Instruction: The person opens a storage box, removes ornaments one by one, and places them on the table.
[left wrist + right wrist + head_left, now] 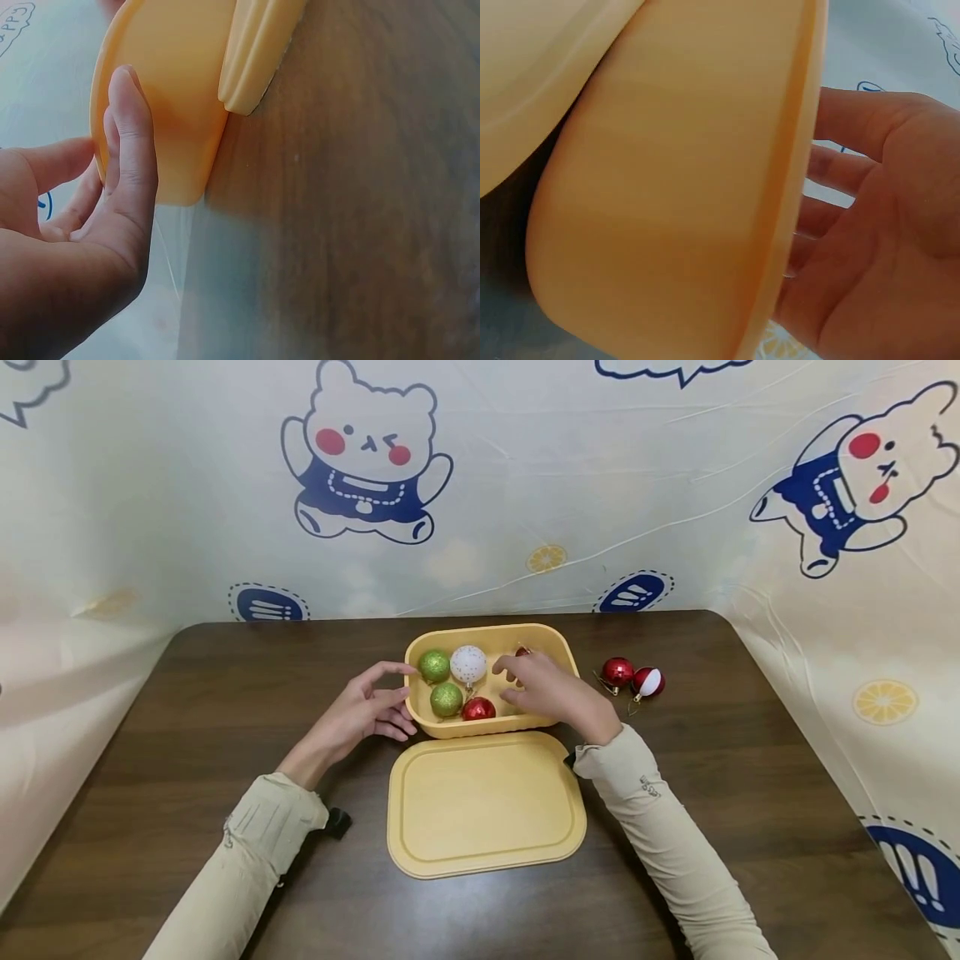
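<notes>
My left hand (375, 706) is at the left end of a yellow plastic box (517, 723), fingertips right at the rim. In the left wrist view, the thumb lies along the box's outer wall (180, 150). My right hand (551, 689) reaches over the right end into the box, fingers loosely bent, with nothing seen in them. Inside are two green glitter ball ornaments (434, 666), a speckled white ball ornament (468, 664) and a red ball ornament (478, 708). Another red ornament (522, 651) shows behind the right hand, mostly hidden. In the right wrist view, the box wall (667, 180) covers the fingertips.
A flat yellow lid (486, 806) lies on the dark wooden table (225, 693), in front of the box. To the right of the box are a red ball ornament (617, 672) and a red-and-white one (648, 682). A printed cloth (495, 485) hangs behind the table.
</notes>
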A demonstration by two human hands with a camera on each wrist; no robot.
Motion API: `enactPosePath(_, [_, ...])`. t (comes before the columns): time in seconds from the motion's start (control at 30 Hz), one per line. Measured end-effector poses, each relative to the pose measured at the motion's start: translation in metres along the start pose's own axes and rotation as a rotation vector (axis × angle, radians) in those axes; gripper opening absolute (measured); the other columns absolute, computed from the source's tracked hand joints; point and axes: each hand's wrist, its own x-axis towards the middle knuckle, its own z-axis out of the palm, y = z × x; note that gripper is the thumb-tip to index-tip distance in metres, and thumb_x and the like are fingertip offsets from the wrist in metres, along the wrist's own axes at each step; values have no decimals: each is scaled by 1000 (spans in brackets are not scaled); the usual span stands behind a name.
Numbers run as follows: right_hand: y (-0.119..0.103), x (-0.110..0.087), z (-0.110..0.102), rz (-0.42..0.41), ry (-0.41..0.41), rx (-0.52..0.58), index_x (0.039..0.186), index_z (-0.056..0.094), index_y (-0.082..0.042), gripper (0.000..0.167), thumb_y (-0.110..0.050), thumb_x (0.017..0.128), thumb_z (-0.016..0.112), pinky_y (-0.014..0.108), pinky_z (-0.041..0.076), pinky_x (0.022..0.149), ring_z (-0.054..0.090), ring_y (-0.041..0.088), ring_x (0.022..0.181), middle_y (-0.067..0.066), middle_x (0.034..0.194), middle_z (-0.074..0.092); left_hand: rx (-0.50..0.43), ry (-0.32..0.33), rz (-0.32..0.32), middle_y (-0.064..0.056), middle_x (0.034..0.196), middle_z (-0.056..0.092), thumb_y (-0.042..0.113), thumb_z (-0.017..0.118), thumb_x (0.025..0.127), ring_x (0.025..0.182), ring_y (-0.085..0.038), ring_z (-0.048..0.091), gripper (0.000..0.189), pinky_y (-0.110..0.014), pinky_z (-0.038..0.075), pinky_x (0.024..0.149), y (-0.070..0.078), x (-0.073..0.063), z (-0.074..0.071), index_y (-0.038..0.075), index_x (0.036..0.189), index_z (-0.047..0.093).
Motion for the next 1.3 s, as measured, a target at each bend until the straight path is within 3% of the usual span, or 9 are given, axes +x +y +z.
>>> enactPosePath(0.13, [3,1,3,-8,-14,16,125,62,1,33,-13,95,66,46,43,98,63,32,104,16,109,69,-1,1,4,-16,82,65,21,56,104,72,-30,72,50,-47,60,68,0,0,0,9,148,36])
enactPosePath(0.33, [7,2,10,-56,-45,111,125,62,2,31,-12,97,63,40,54,89,66,27,99,15,107,69,7,0,2,-16,82,65,20,55,104,72,-29,72,48,-46,61,67,0,0,0,9,148,36])
enactPosePath(0.57, [16,3,12,26,-106,108,119,65,0,32,7,89,56,35,53,81,62,24,91,15,101,69,16,6,1,-16,84,65,18,55,104,72,-29,71,47,-45,61,67,1,-1,1,10,147,38])
enactPosePath(0.67, [21,3,11,40,-144,148,111,68,-2,25,6,89,60,32,52,78,62,20,87,11,96,70,21,12,7,-17,85,65,16,56,103,72,-28,71,46,-45,61,66,1,-1,2,9,146,40])
enactPosePath(0.8, [28,2,10,-21,-178,181,103,71,-3,13,-1,91,65,31,53,80,67,18,89,7,93,72,25,16,17,-18,85,65,12,55,103,71,-28,71,45,-44,61,66,1,-1,3,7,146,40])
enactPosePath(0.97, [35,2,9,-100,-221,222,108,71,-1,20,1,91,61,32,54,82,68,20,92,11,97,73,31,19,9,-16,86,66,14,57,102,73,-27,71,45,-43,61,66,1,-3,3,9,145,42])
enactPosePath(1.3, [38,-1,4,-118,-234,281,111,72,2,19,-4,94,64,32,54,82,66,20,88,11,97,72,41,19,10,-16,88,68,17,59,102,74,-27,71,47,-42,61,66,0,-2,2,9,145,42])
